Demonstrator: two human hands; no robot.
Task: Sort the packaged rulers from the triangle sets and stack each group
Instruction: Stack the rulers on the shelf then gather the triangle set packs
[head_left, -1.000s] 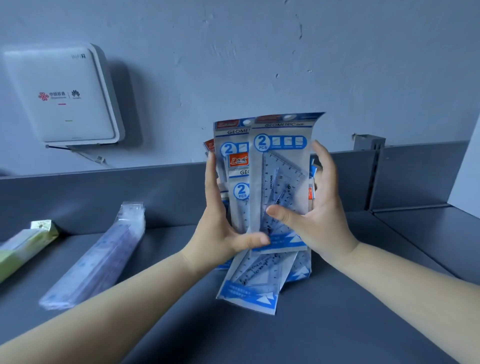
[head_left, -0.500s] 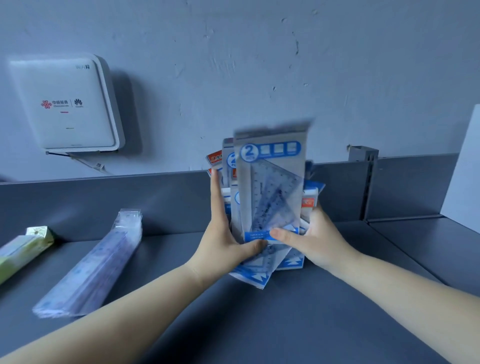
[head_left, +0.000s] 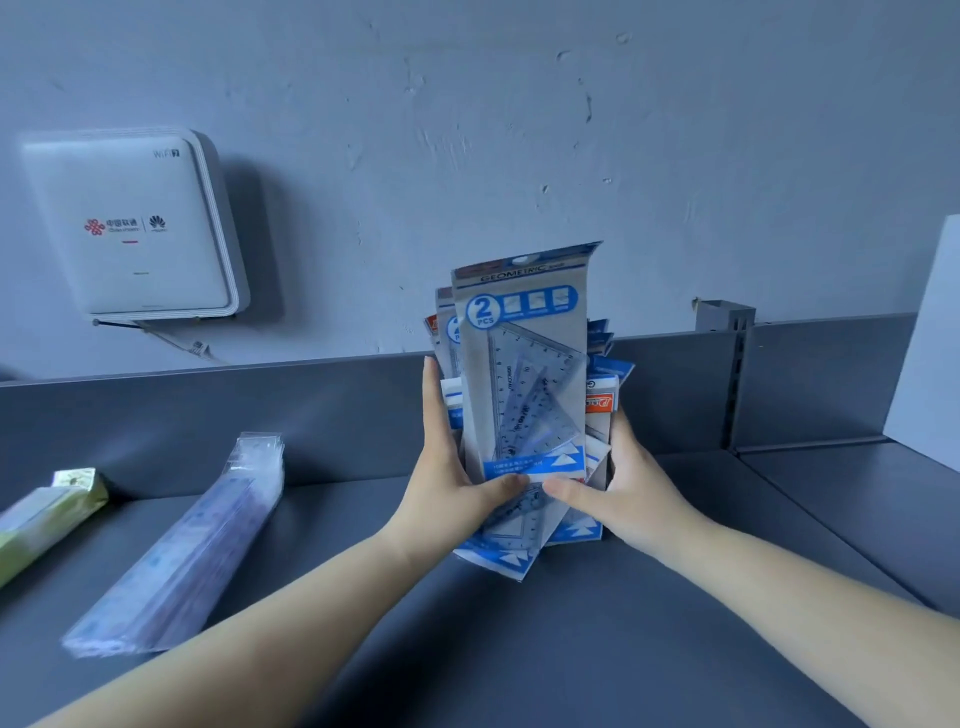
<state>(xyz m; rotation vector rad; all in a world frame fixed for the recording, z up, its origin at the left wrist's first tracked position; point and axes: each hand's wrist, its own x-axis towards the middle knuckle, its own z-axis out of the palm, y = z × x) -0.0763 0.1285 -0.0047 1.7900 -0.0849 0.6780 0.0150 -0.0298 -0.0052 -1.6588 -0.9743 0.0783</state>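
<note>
Several packaged triangle sets (head_left: 524, 384), blue and white with clear triangles inside, stand upright on the grey shelf (head_left: 597, 649) in a loose bundle. My left hand (head_left: 449, 467) grips the bundle's left side, thumb across the front pack. On the other side my right hand (head_left: 618, 480) grips the bundle low down, its thumb on the front near the bottom edge. The lower packs splay out unevenly below my hands. A stack of packaged straight rulers (head_left: 192, 540) in clear sleeves lies flat on the shelf to the left, apart from both hands.
A yellow-green box (head_left: 47, 514) lies at the far left edge. The shelf has a grey back wall (head_left: 260, 410) and a divider post (head_left: 727, 364) on the right, with a white panel (head_left: 930, 343) beyond. A white wifi router (head_left: 130, 223) hangs on the wall.
My right hand slid down from the bundle's upper right side to its lower right. The front triangle pack dropped lower, and the packs stand closer together.
</note>
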